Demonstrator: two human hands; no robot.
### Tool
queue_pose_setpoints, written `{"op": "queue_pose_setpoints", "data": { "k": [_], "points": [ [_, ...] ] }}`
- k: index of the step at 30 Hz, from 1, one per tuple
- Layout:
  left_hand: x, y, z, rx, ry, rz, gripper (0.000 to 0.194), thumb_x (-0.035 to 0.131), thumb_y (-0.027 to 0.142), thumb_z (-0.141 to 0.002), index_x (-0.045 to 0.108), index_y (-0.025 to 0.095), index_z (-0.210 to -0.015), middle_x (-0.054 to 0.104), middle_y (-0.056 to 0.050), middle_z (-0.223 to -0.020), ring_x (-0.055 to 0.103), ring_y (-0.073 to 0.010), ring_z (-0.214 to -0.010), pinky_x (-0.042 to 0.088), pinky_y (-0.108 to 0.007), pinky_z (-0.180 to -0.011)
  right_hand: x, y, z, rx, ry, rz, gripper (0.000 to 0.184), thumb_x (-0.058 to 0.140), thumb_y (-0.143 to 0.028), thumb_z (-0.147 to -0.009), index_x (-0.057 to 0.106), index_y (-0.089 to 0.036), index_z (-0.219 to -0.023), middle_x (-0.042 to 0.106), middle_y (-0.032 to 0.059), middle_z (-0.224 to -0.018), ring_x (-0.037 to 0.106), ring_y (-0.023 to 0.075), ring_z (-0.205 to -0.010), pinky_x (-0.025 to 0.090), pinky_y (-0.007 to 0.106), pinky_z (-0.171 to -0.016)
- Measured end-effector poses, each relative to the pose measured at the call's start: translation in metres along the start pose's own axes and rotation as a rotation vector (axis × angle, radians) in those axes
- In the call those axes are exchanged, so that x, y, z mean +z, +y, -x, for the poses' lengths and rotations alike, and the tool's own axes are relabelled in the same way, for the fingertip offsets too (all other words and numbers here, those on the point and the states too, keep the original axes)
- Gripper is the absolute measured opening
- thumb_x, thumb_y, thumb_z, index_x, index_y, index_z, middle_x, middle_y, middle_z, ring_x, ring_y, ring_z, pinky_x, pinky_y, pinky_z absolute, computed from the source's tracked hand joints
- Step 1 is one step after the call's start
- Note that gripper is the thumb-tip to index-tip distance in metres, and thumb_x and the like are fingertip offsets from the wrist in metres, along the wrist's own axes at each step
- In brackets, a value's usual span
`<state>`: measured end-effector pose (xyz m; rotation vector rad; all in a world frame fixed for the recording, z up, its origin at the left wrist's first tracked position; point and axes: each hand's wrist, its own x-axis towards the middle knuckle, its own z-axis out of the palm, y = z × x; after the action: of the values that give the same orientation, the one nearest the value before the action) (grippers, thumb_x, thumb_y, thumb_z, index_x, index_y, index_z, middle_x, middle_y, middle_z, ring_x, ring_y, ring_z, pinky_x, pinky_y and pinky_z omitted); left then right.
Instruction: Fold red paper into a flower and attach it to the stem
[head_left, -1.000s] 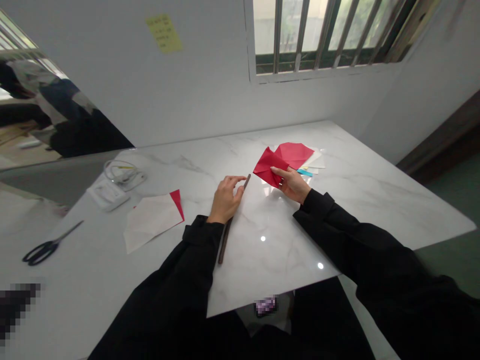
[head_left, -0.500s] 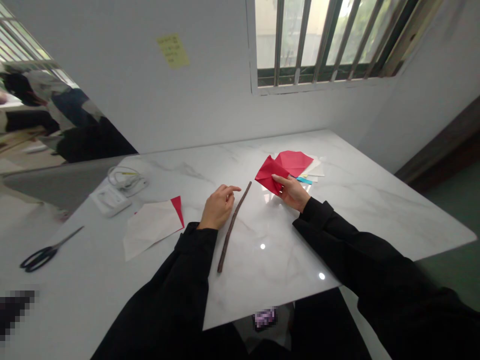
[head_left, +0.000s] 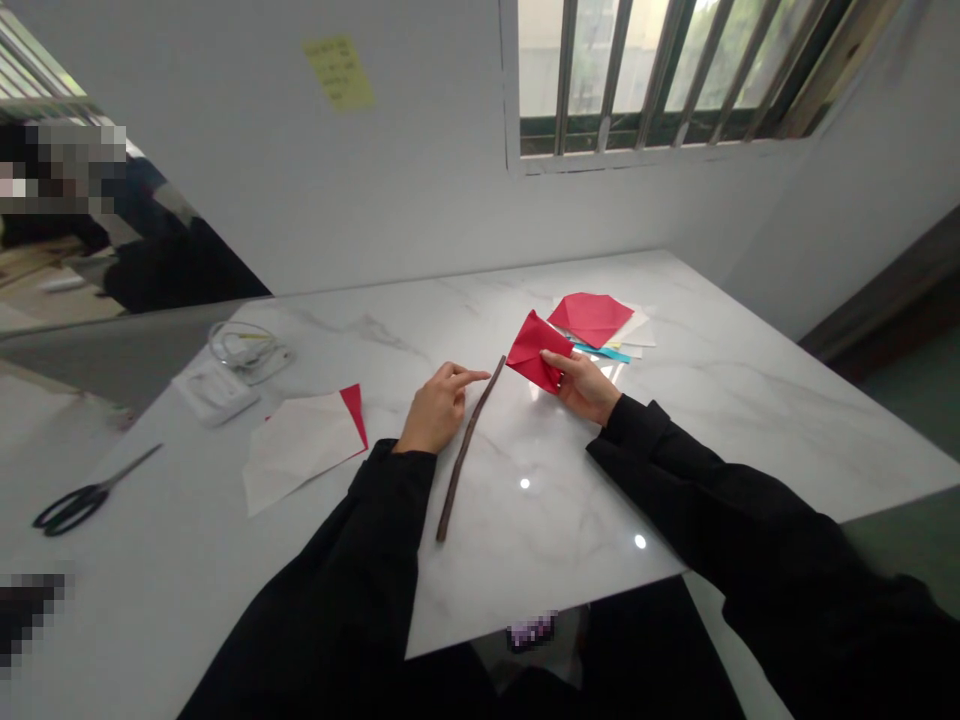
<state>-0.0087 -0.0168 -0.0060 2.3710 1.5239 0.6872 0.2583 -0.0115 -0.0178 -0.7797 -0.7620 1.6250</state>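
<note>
Along the white marble tabletop, from the left, black-handled scissors lie with their blades closed, pointing toward a white plastic box and a coil of thin cable just behind it. Nearer the middle, a large off-white paper sheet lies flat, a red corner showing along its right edge. The left hand is open, its index finger stretched out, the tip just beside the top of a long, thin brown stick but not touching it. The stick lies at a slant and bends slightly. To its right, the right hand holds a folded red paper in a narrow pinch between thumb and fingers. That paper is bright red, creased into an angular shape with sharp points. Behind it, a second red paper lies on a loose pile of pale sheets, with a blue strip poking out.
</note>
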Motion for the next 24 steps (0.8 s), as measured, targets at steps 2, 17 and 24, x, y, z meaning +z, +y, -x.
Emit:
{"op": "queue_pose_setpoints", "data": {
  "k": [2, 17, 24],
  "points": [
    [-0.003, -0.001, 0.001, 0.027, -0.071, -0.011, 0.062, 0.051, 0.002, -0.093, 0.077, 0.036, -0.138, 0.066, -0.006, -0.131, 0.068, -0.018, -0.093, 0.057, -0.035, -0.096, -0.001, 0.0, 0.0, 0.002, -0.001, 0.0, 0.034, 0.099, -0.032, -0.074, 0.078, -0.022, -0.099, 0.084, 0.0027, -0.105, 0.077, 0.0181, -0.094, 0.065, 0.027, -0.082],
    [-0.001, 0.015, -0.001, 0.106, -0.155, 0.138, 0.043, 0.051, 0.004, -0.09, 0.084, 0.027, -0.106, 0.072, -0.005, -0.11, 0.065, -0.0175, -0.082, 0.054, -0.035, -0.087, -0.003, -0.002, -0.002, 0.002, 0.026, -0.041, 0.031, 0.099, -0.027, -0.074, 0.078, -0.022, -0.096, 0.083, 0.0013, -0.1, 0.076, 0.016, -0.09, 0.064, 0.024, -0.082],
    [-0.002, 0.01, -0.002, 0.025, -0.071, 0.054, 0.033, 0.051, 0.013, -0.089, 0.082, 0.024, -0.093, 0.071, -0.005, -0.093, 0.064, -0.0197, -0.08, 0.05, -0.034, -0.083, -0.003, -0.002, -0.002, 0.011, 0.011, -0.044, 0.033, 0.1, -0.028, -0.073, 0.077, -0.022, -0.097, 0.083, 0.001, -0.099, 0.076, 0.0159, -0.089, 0.065, 0.025, -0.082]
  ]
}}
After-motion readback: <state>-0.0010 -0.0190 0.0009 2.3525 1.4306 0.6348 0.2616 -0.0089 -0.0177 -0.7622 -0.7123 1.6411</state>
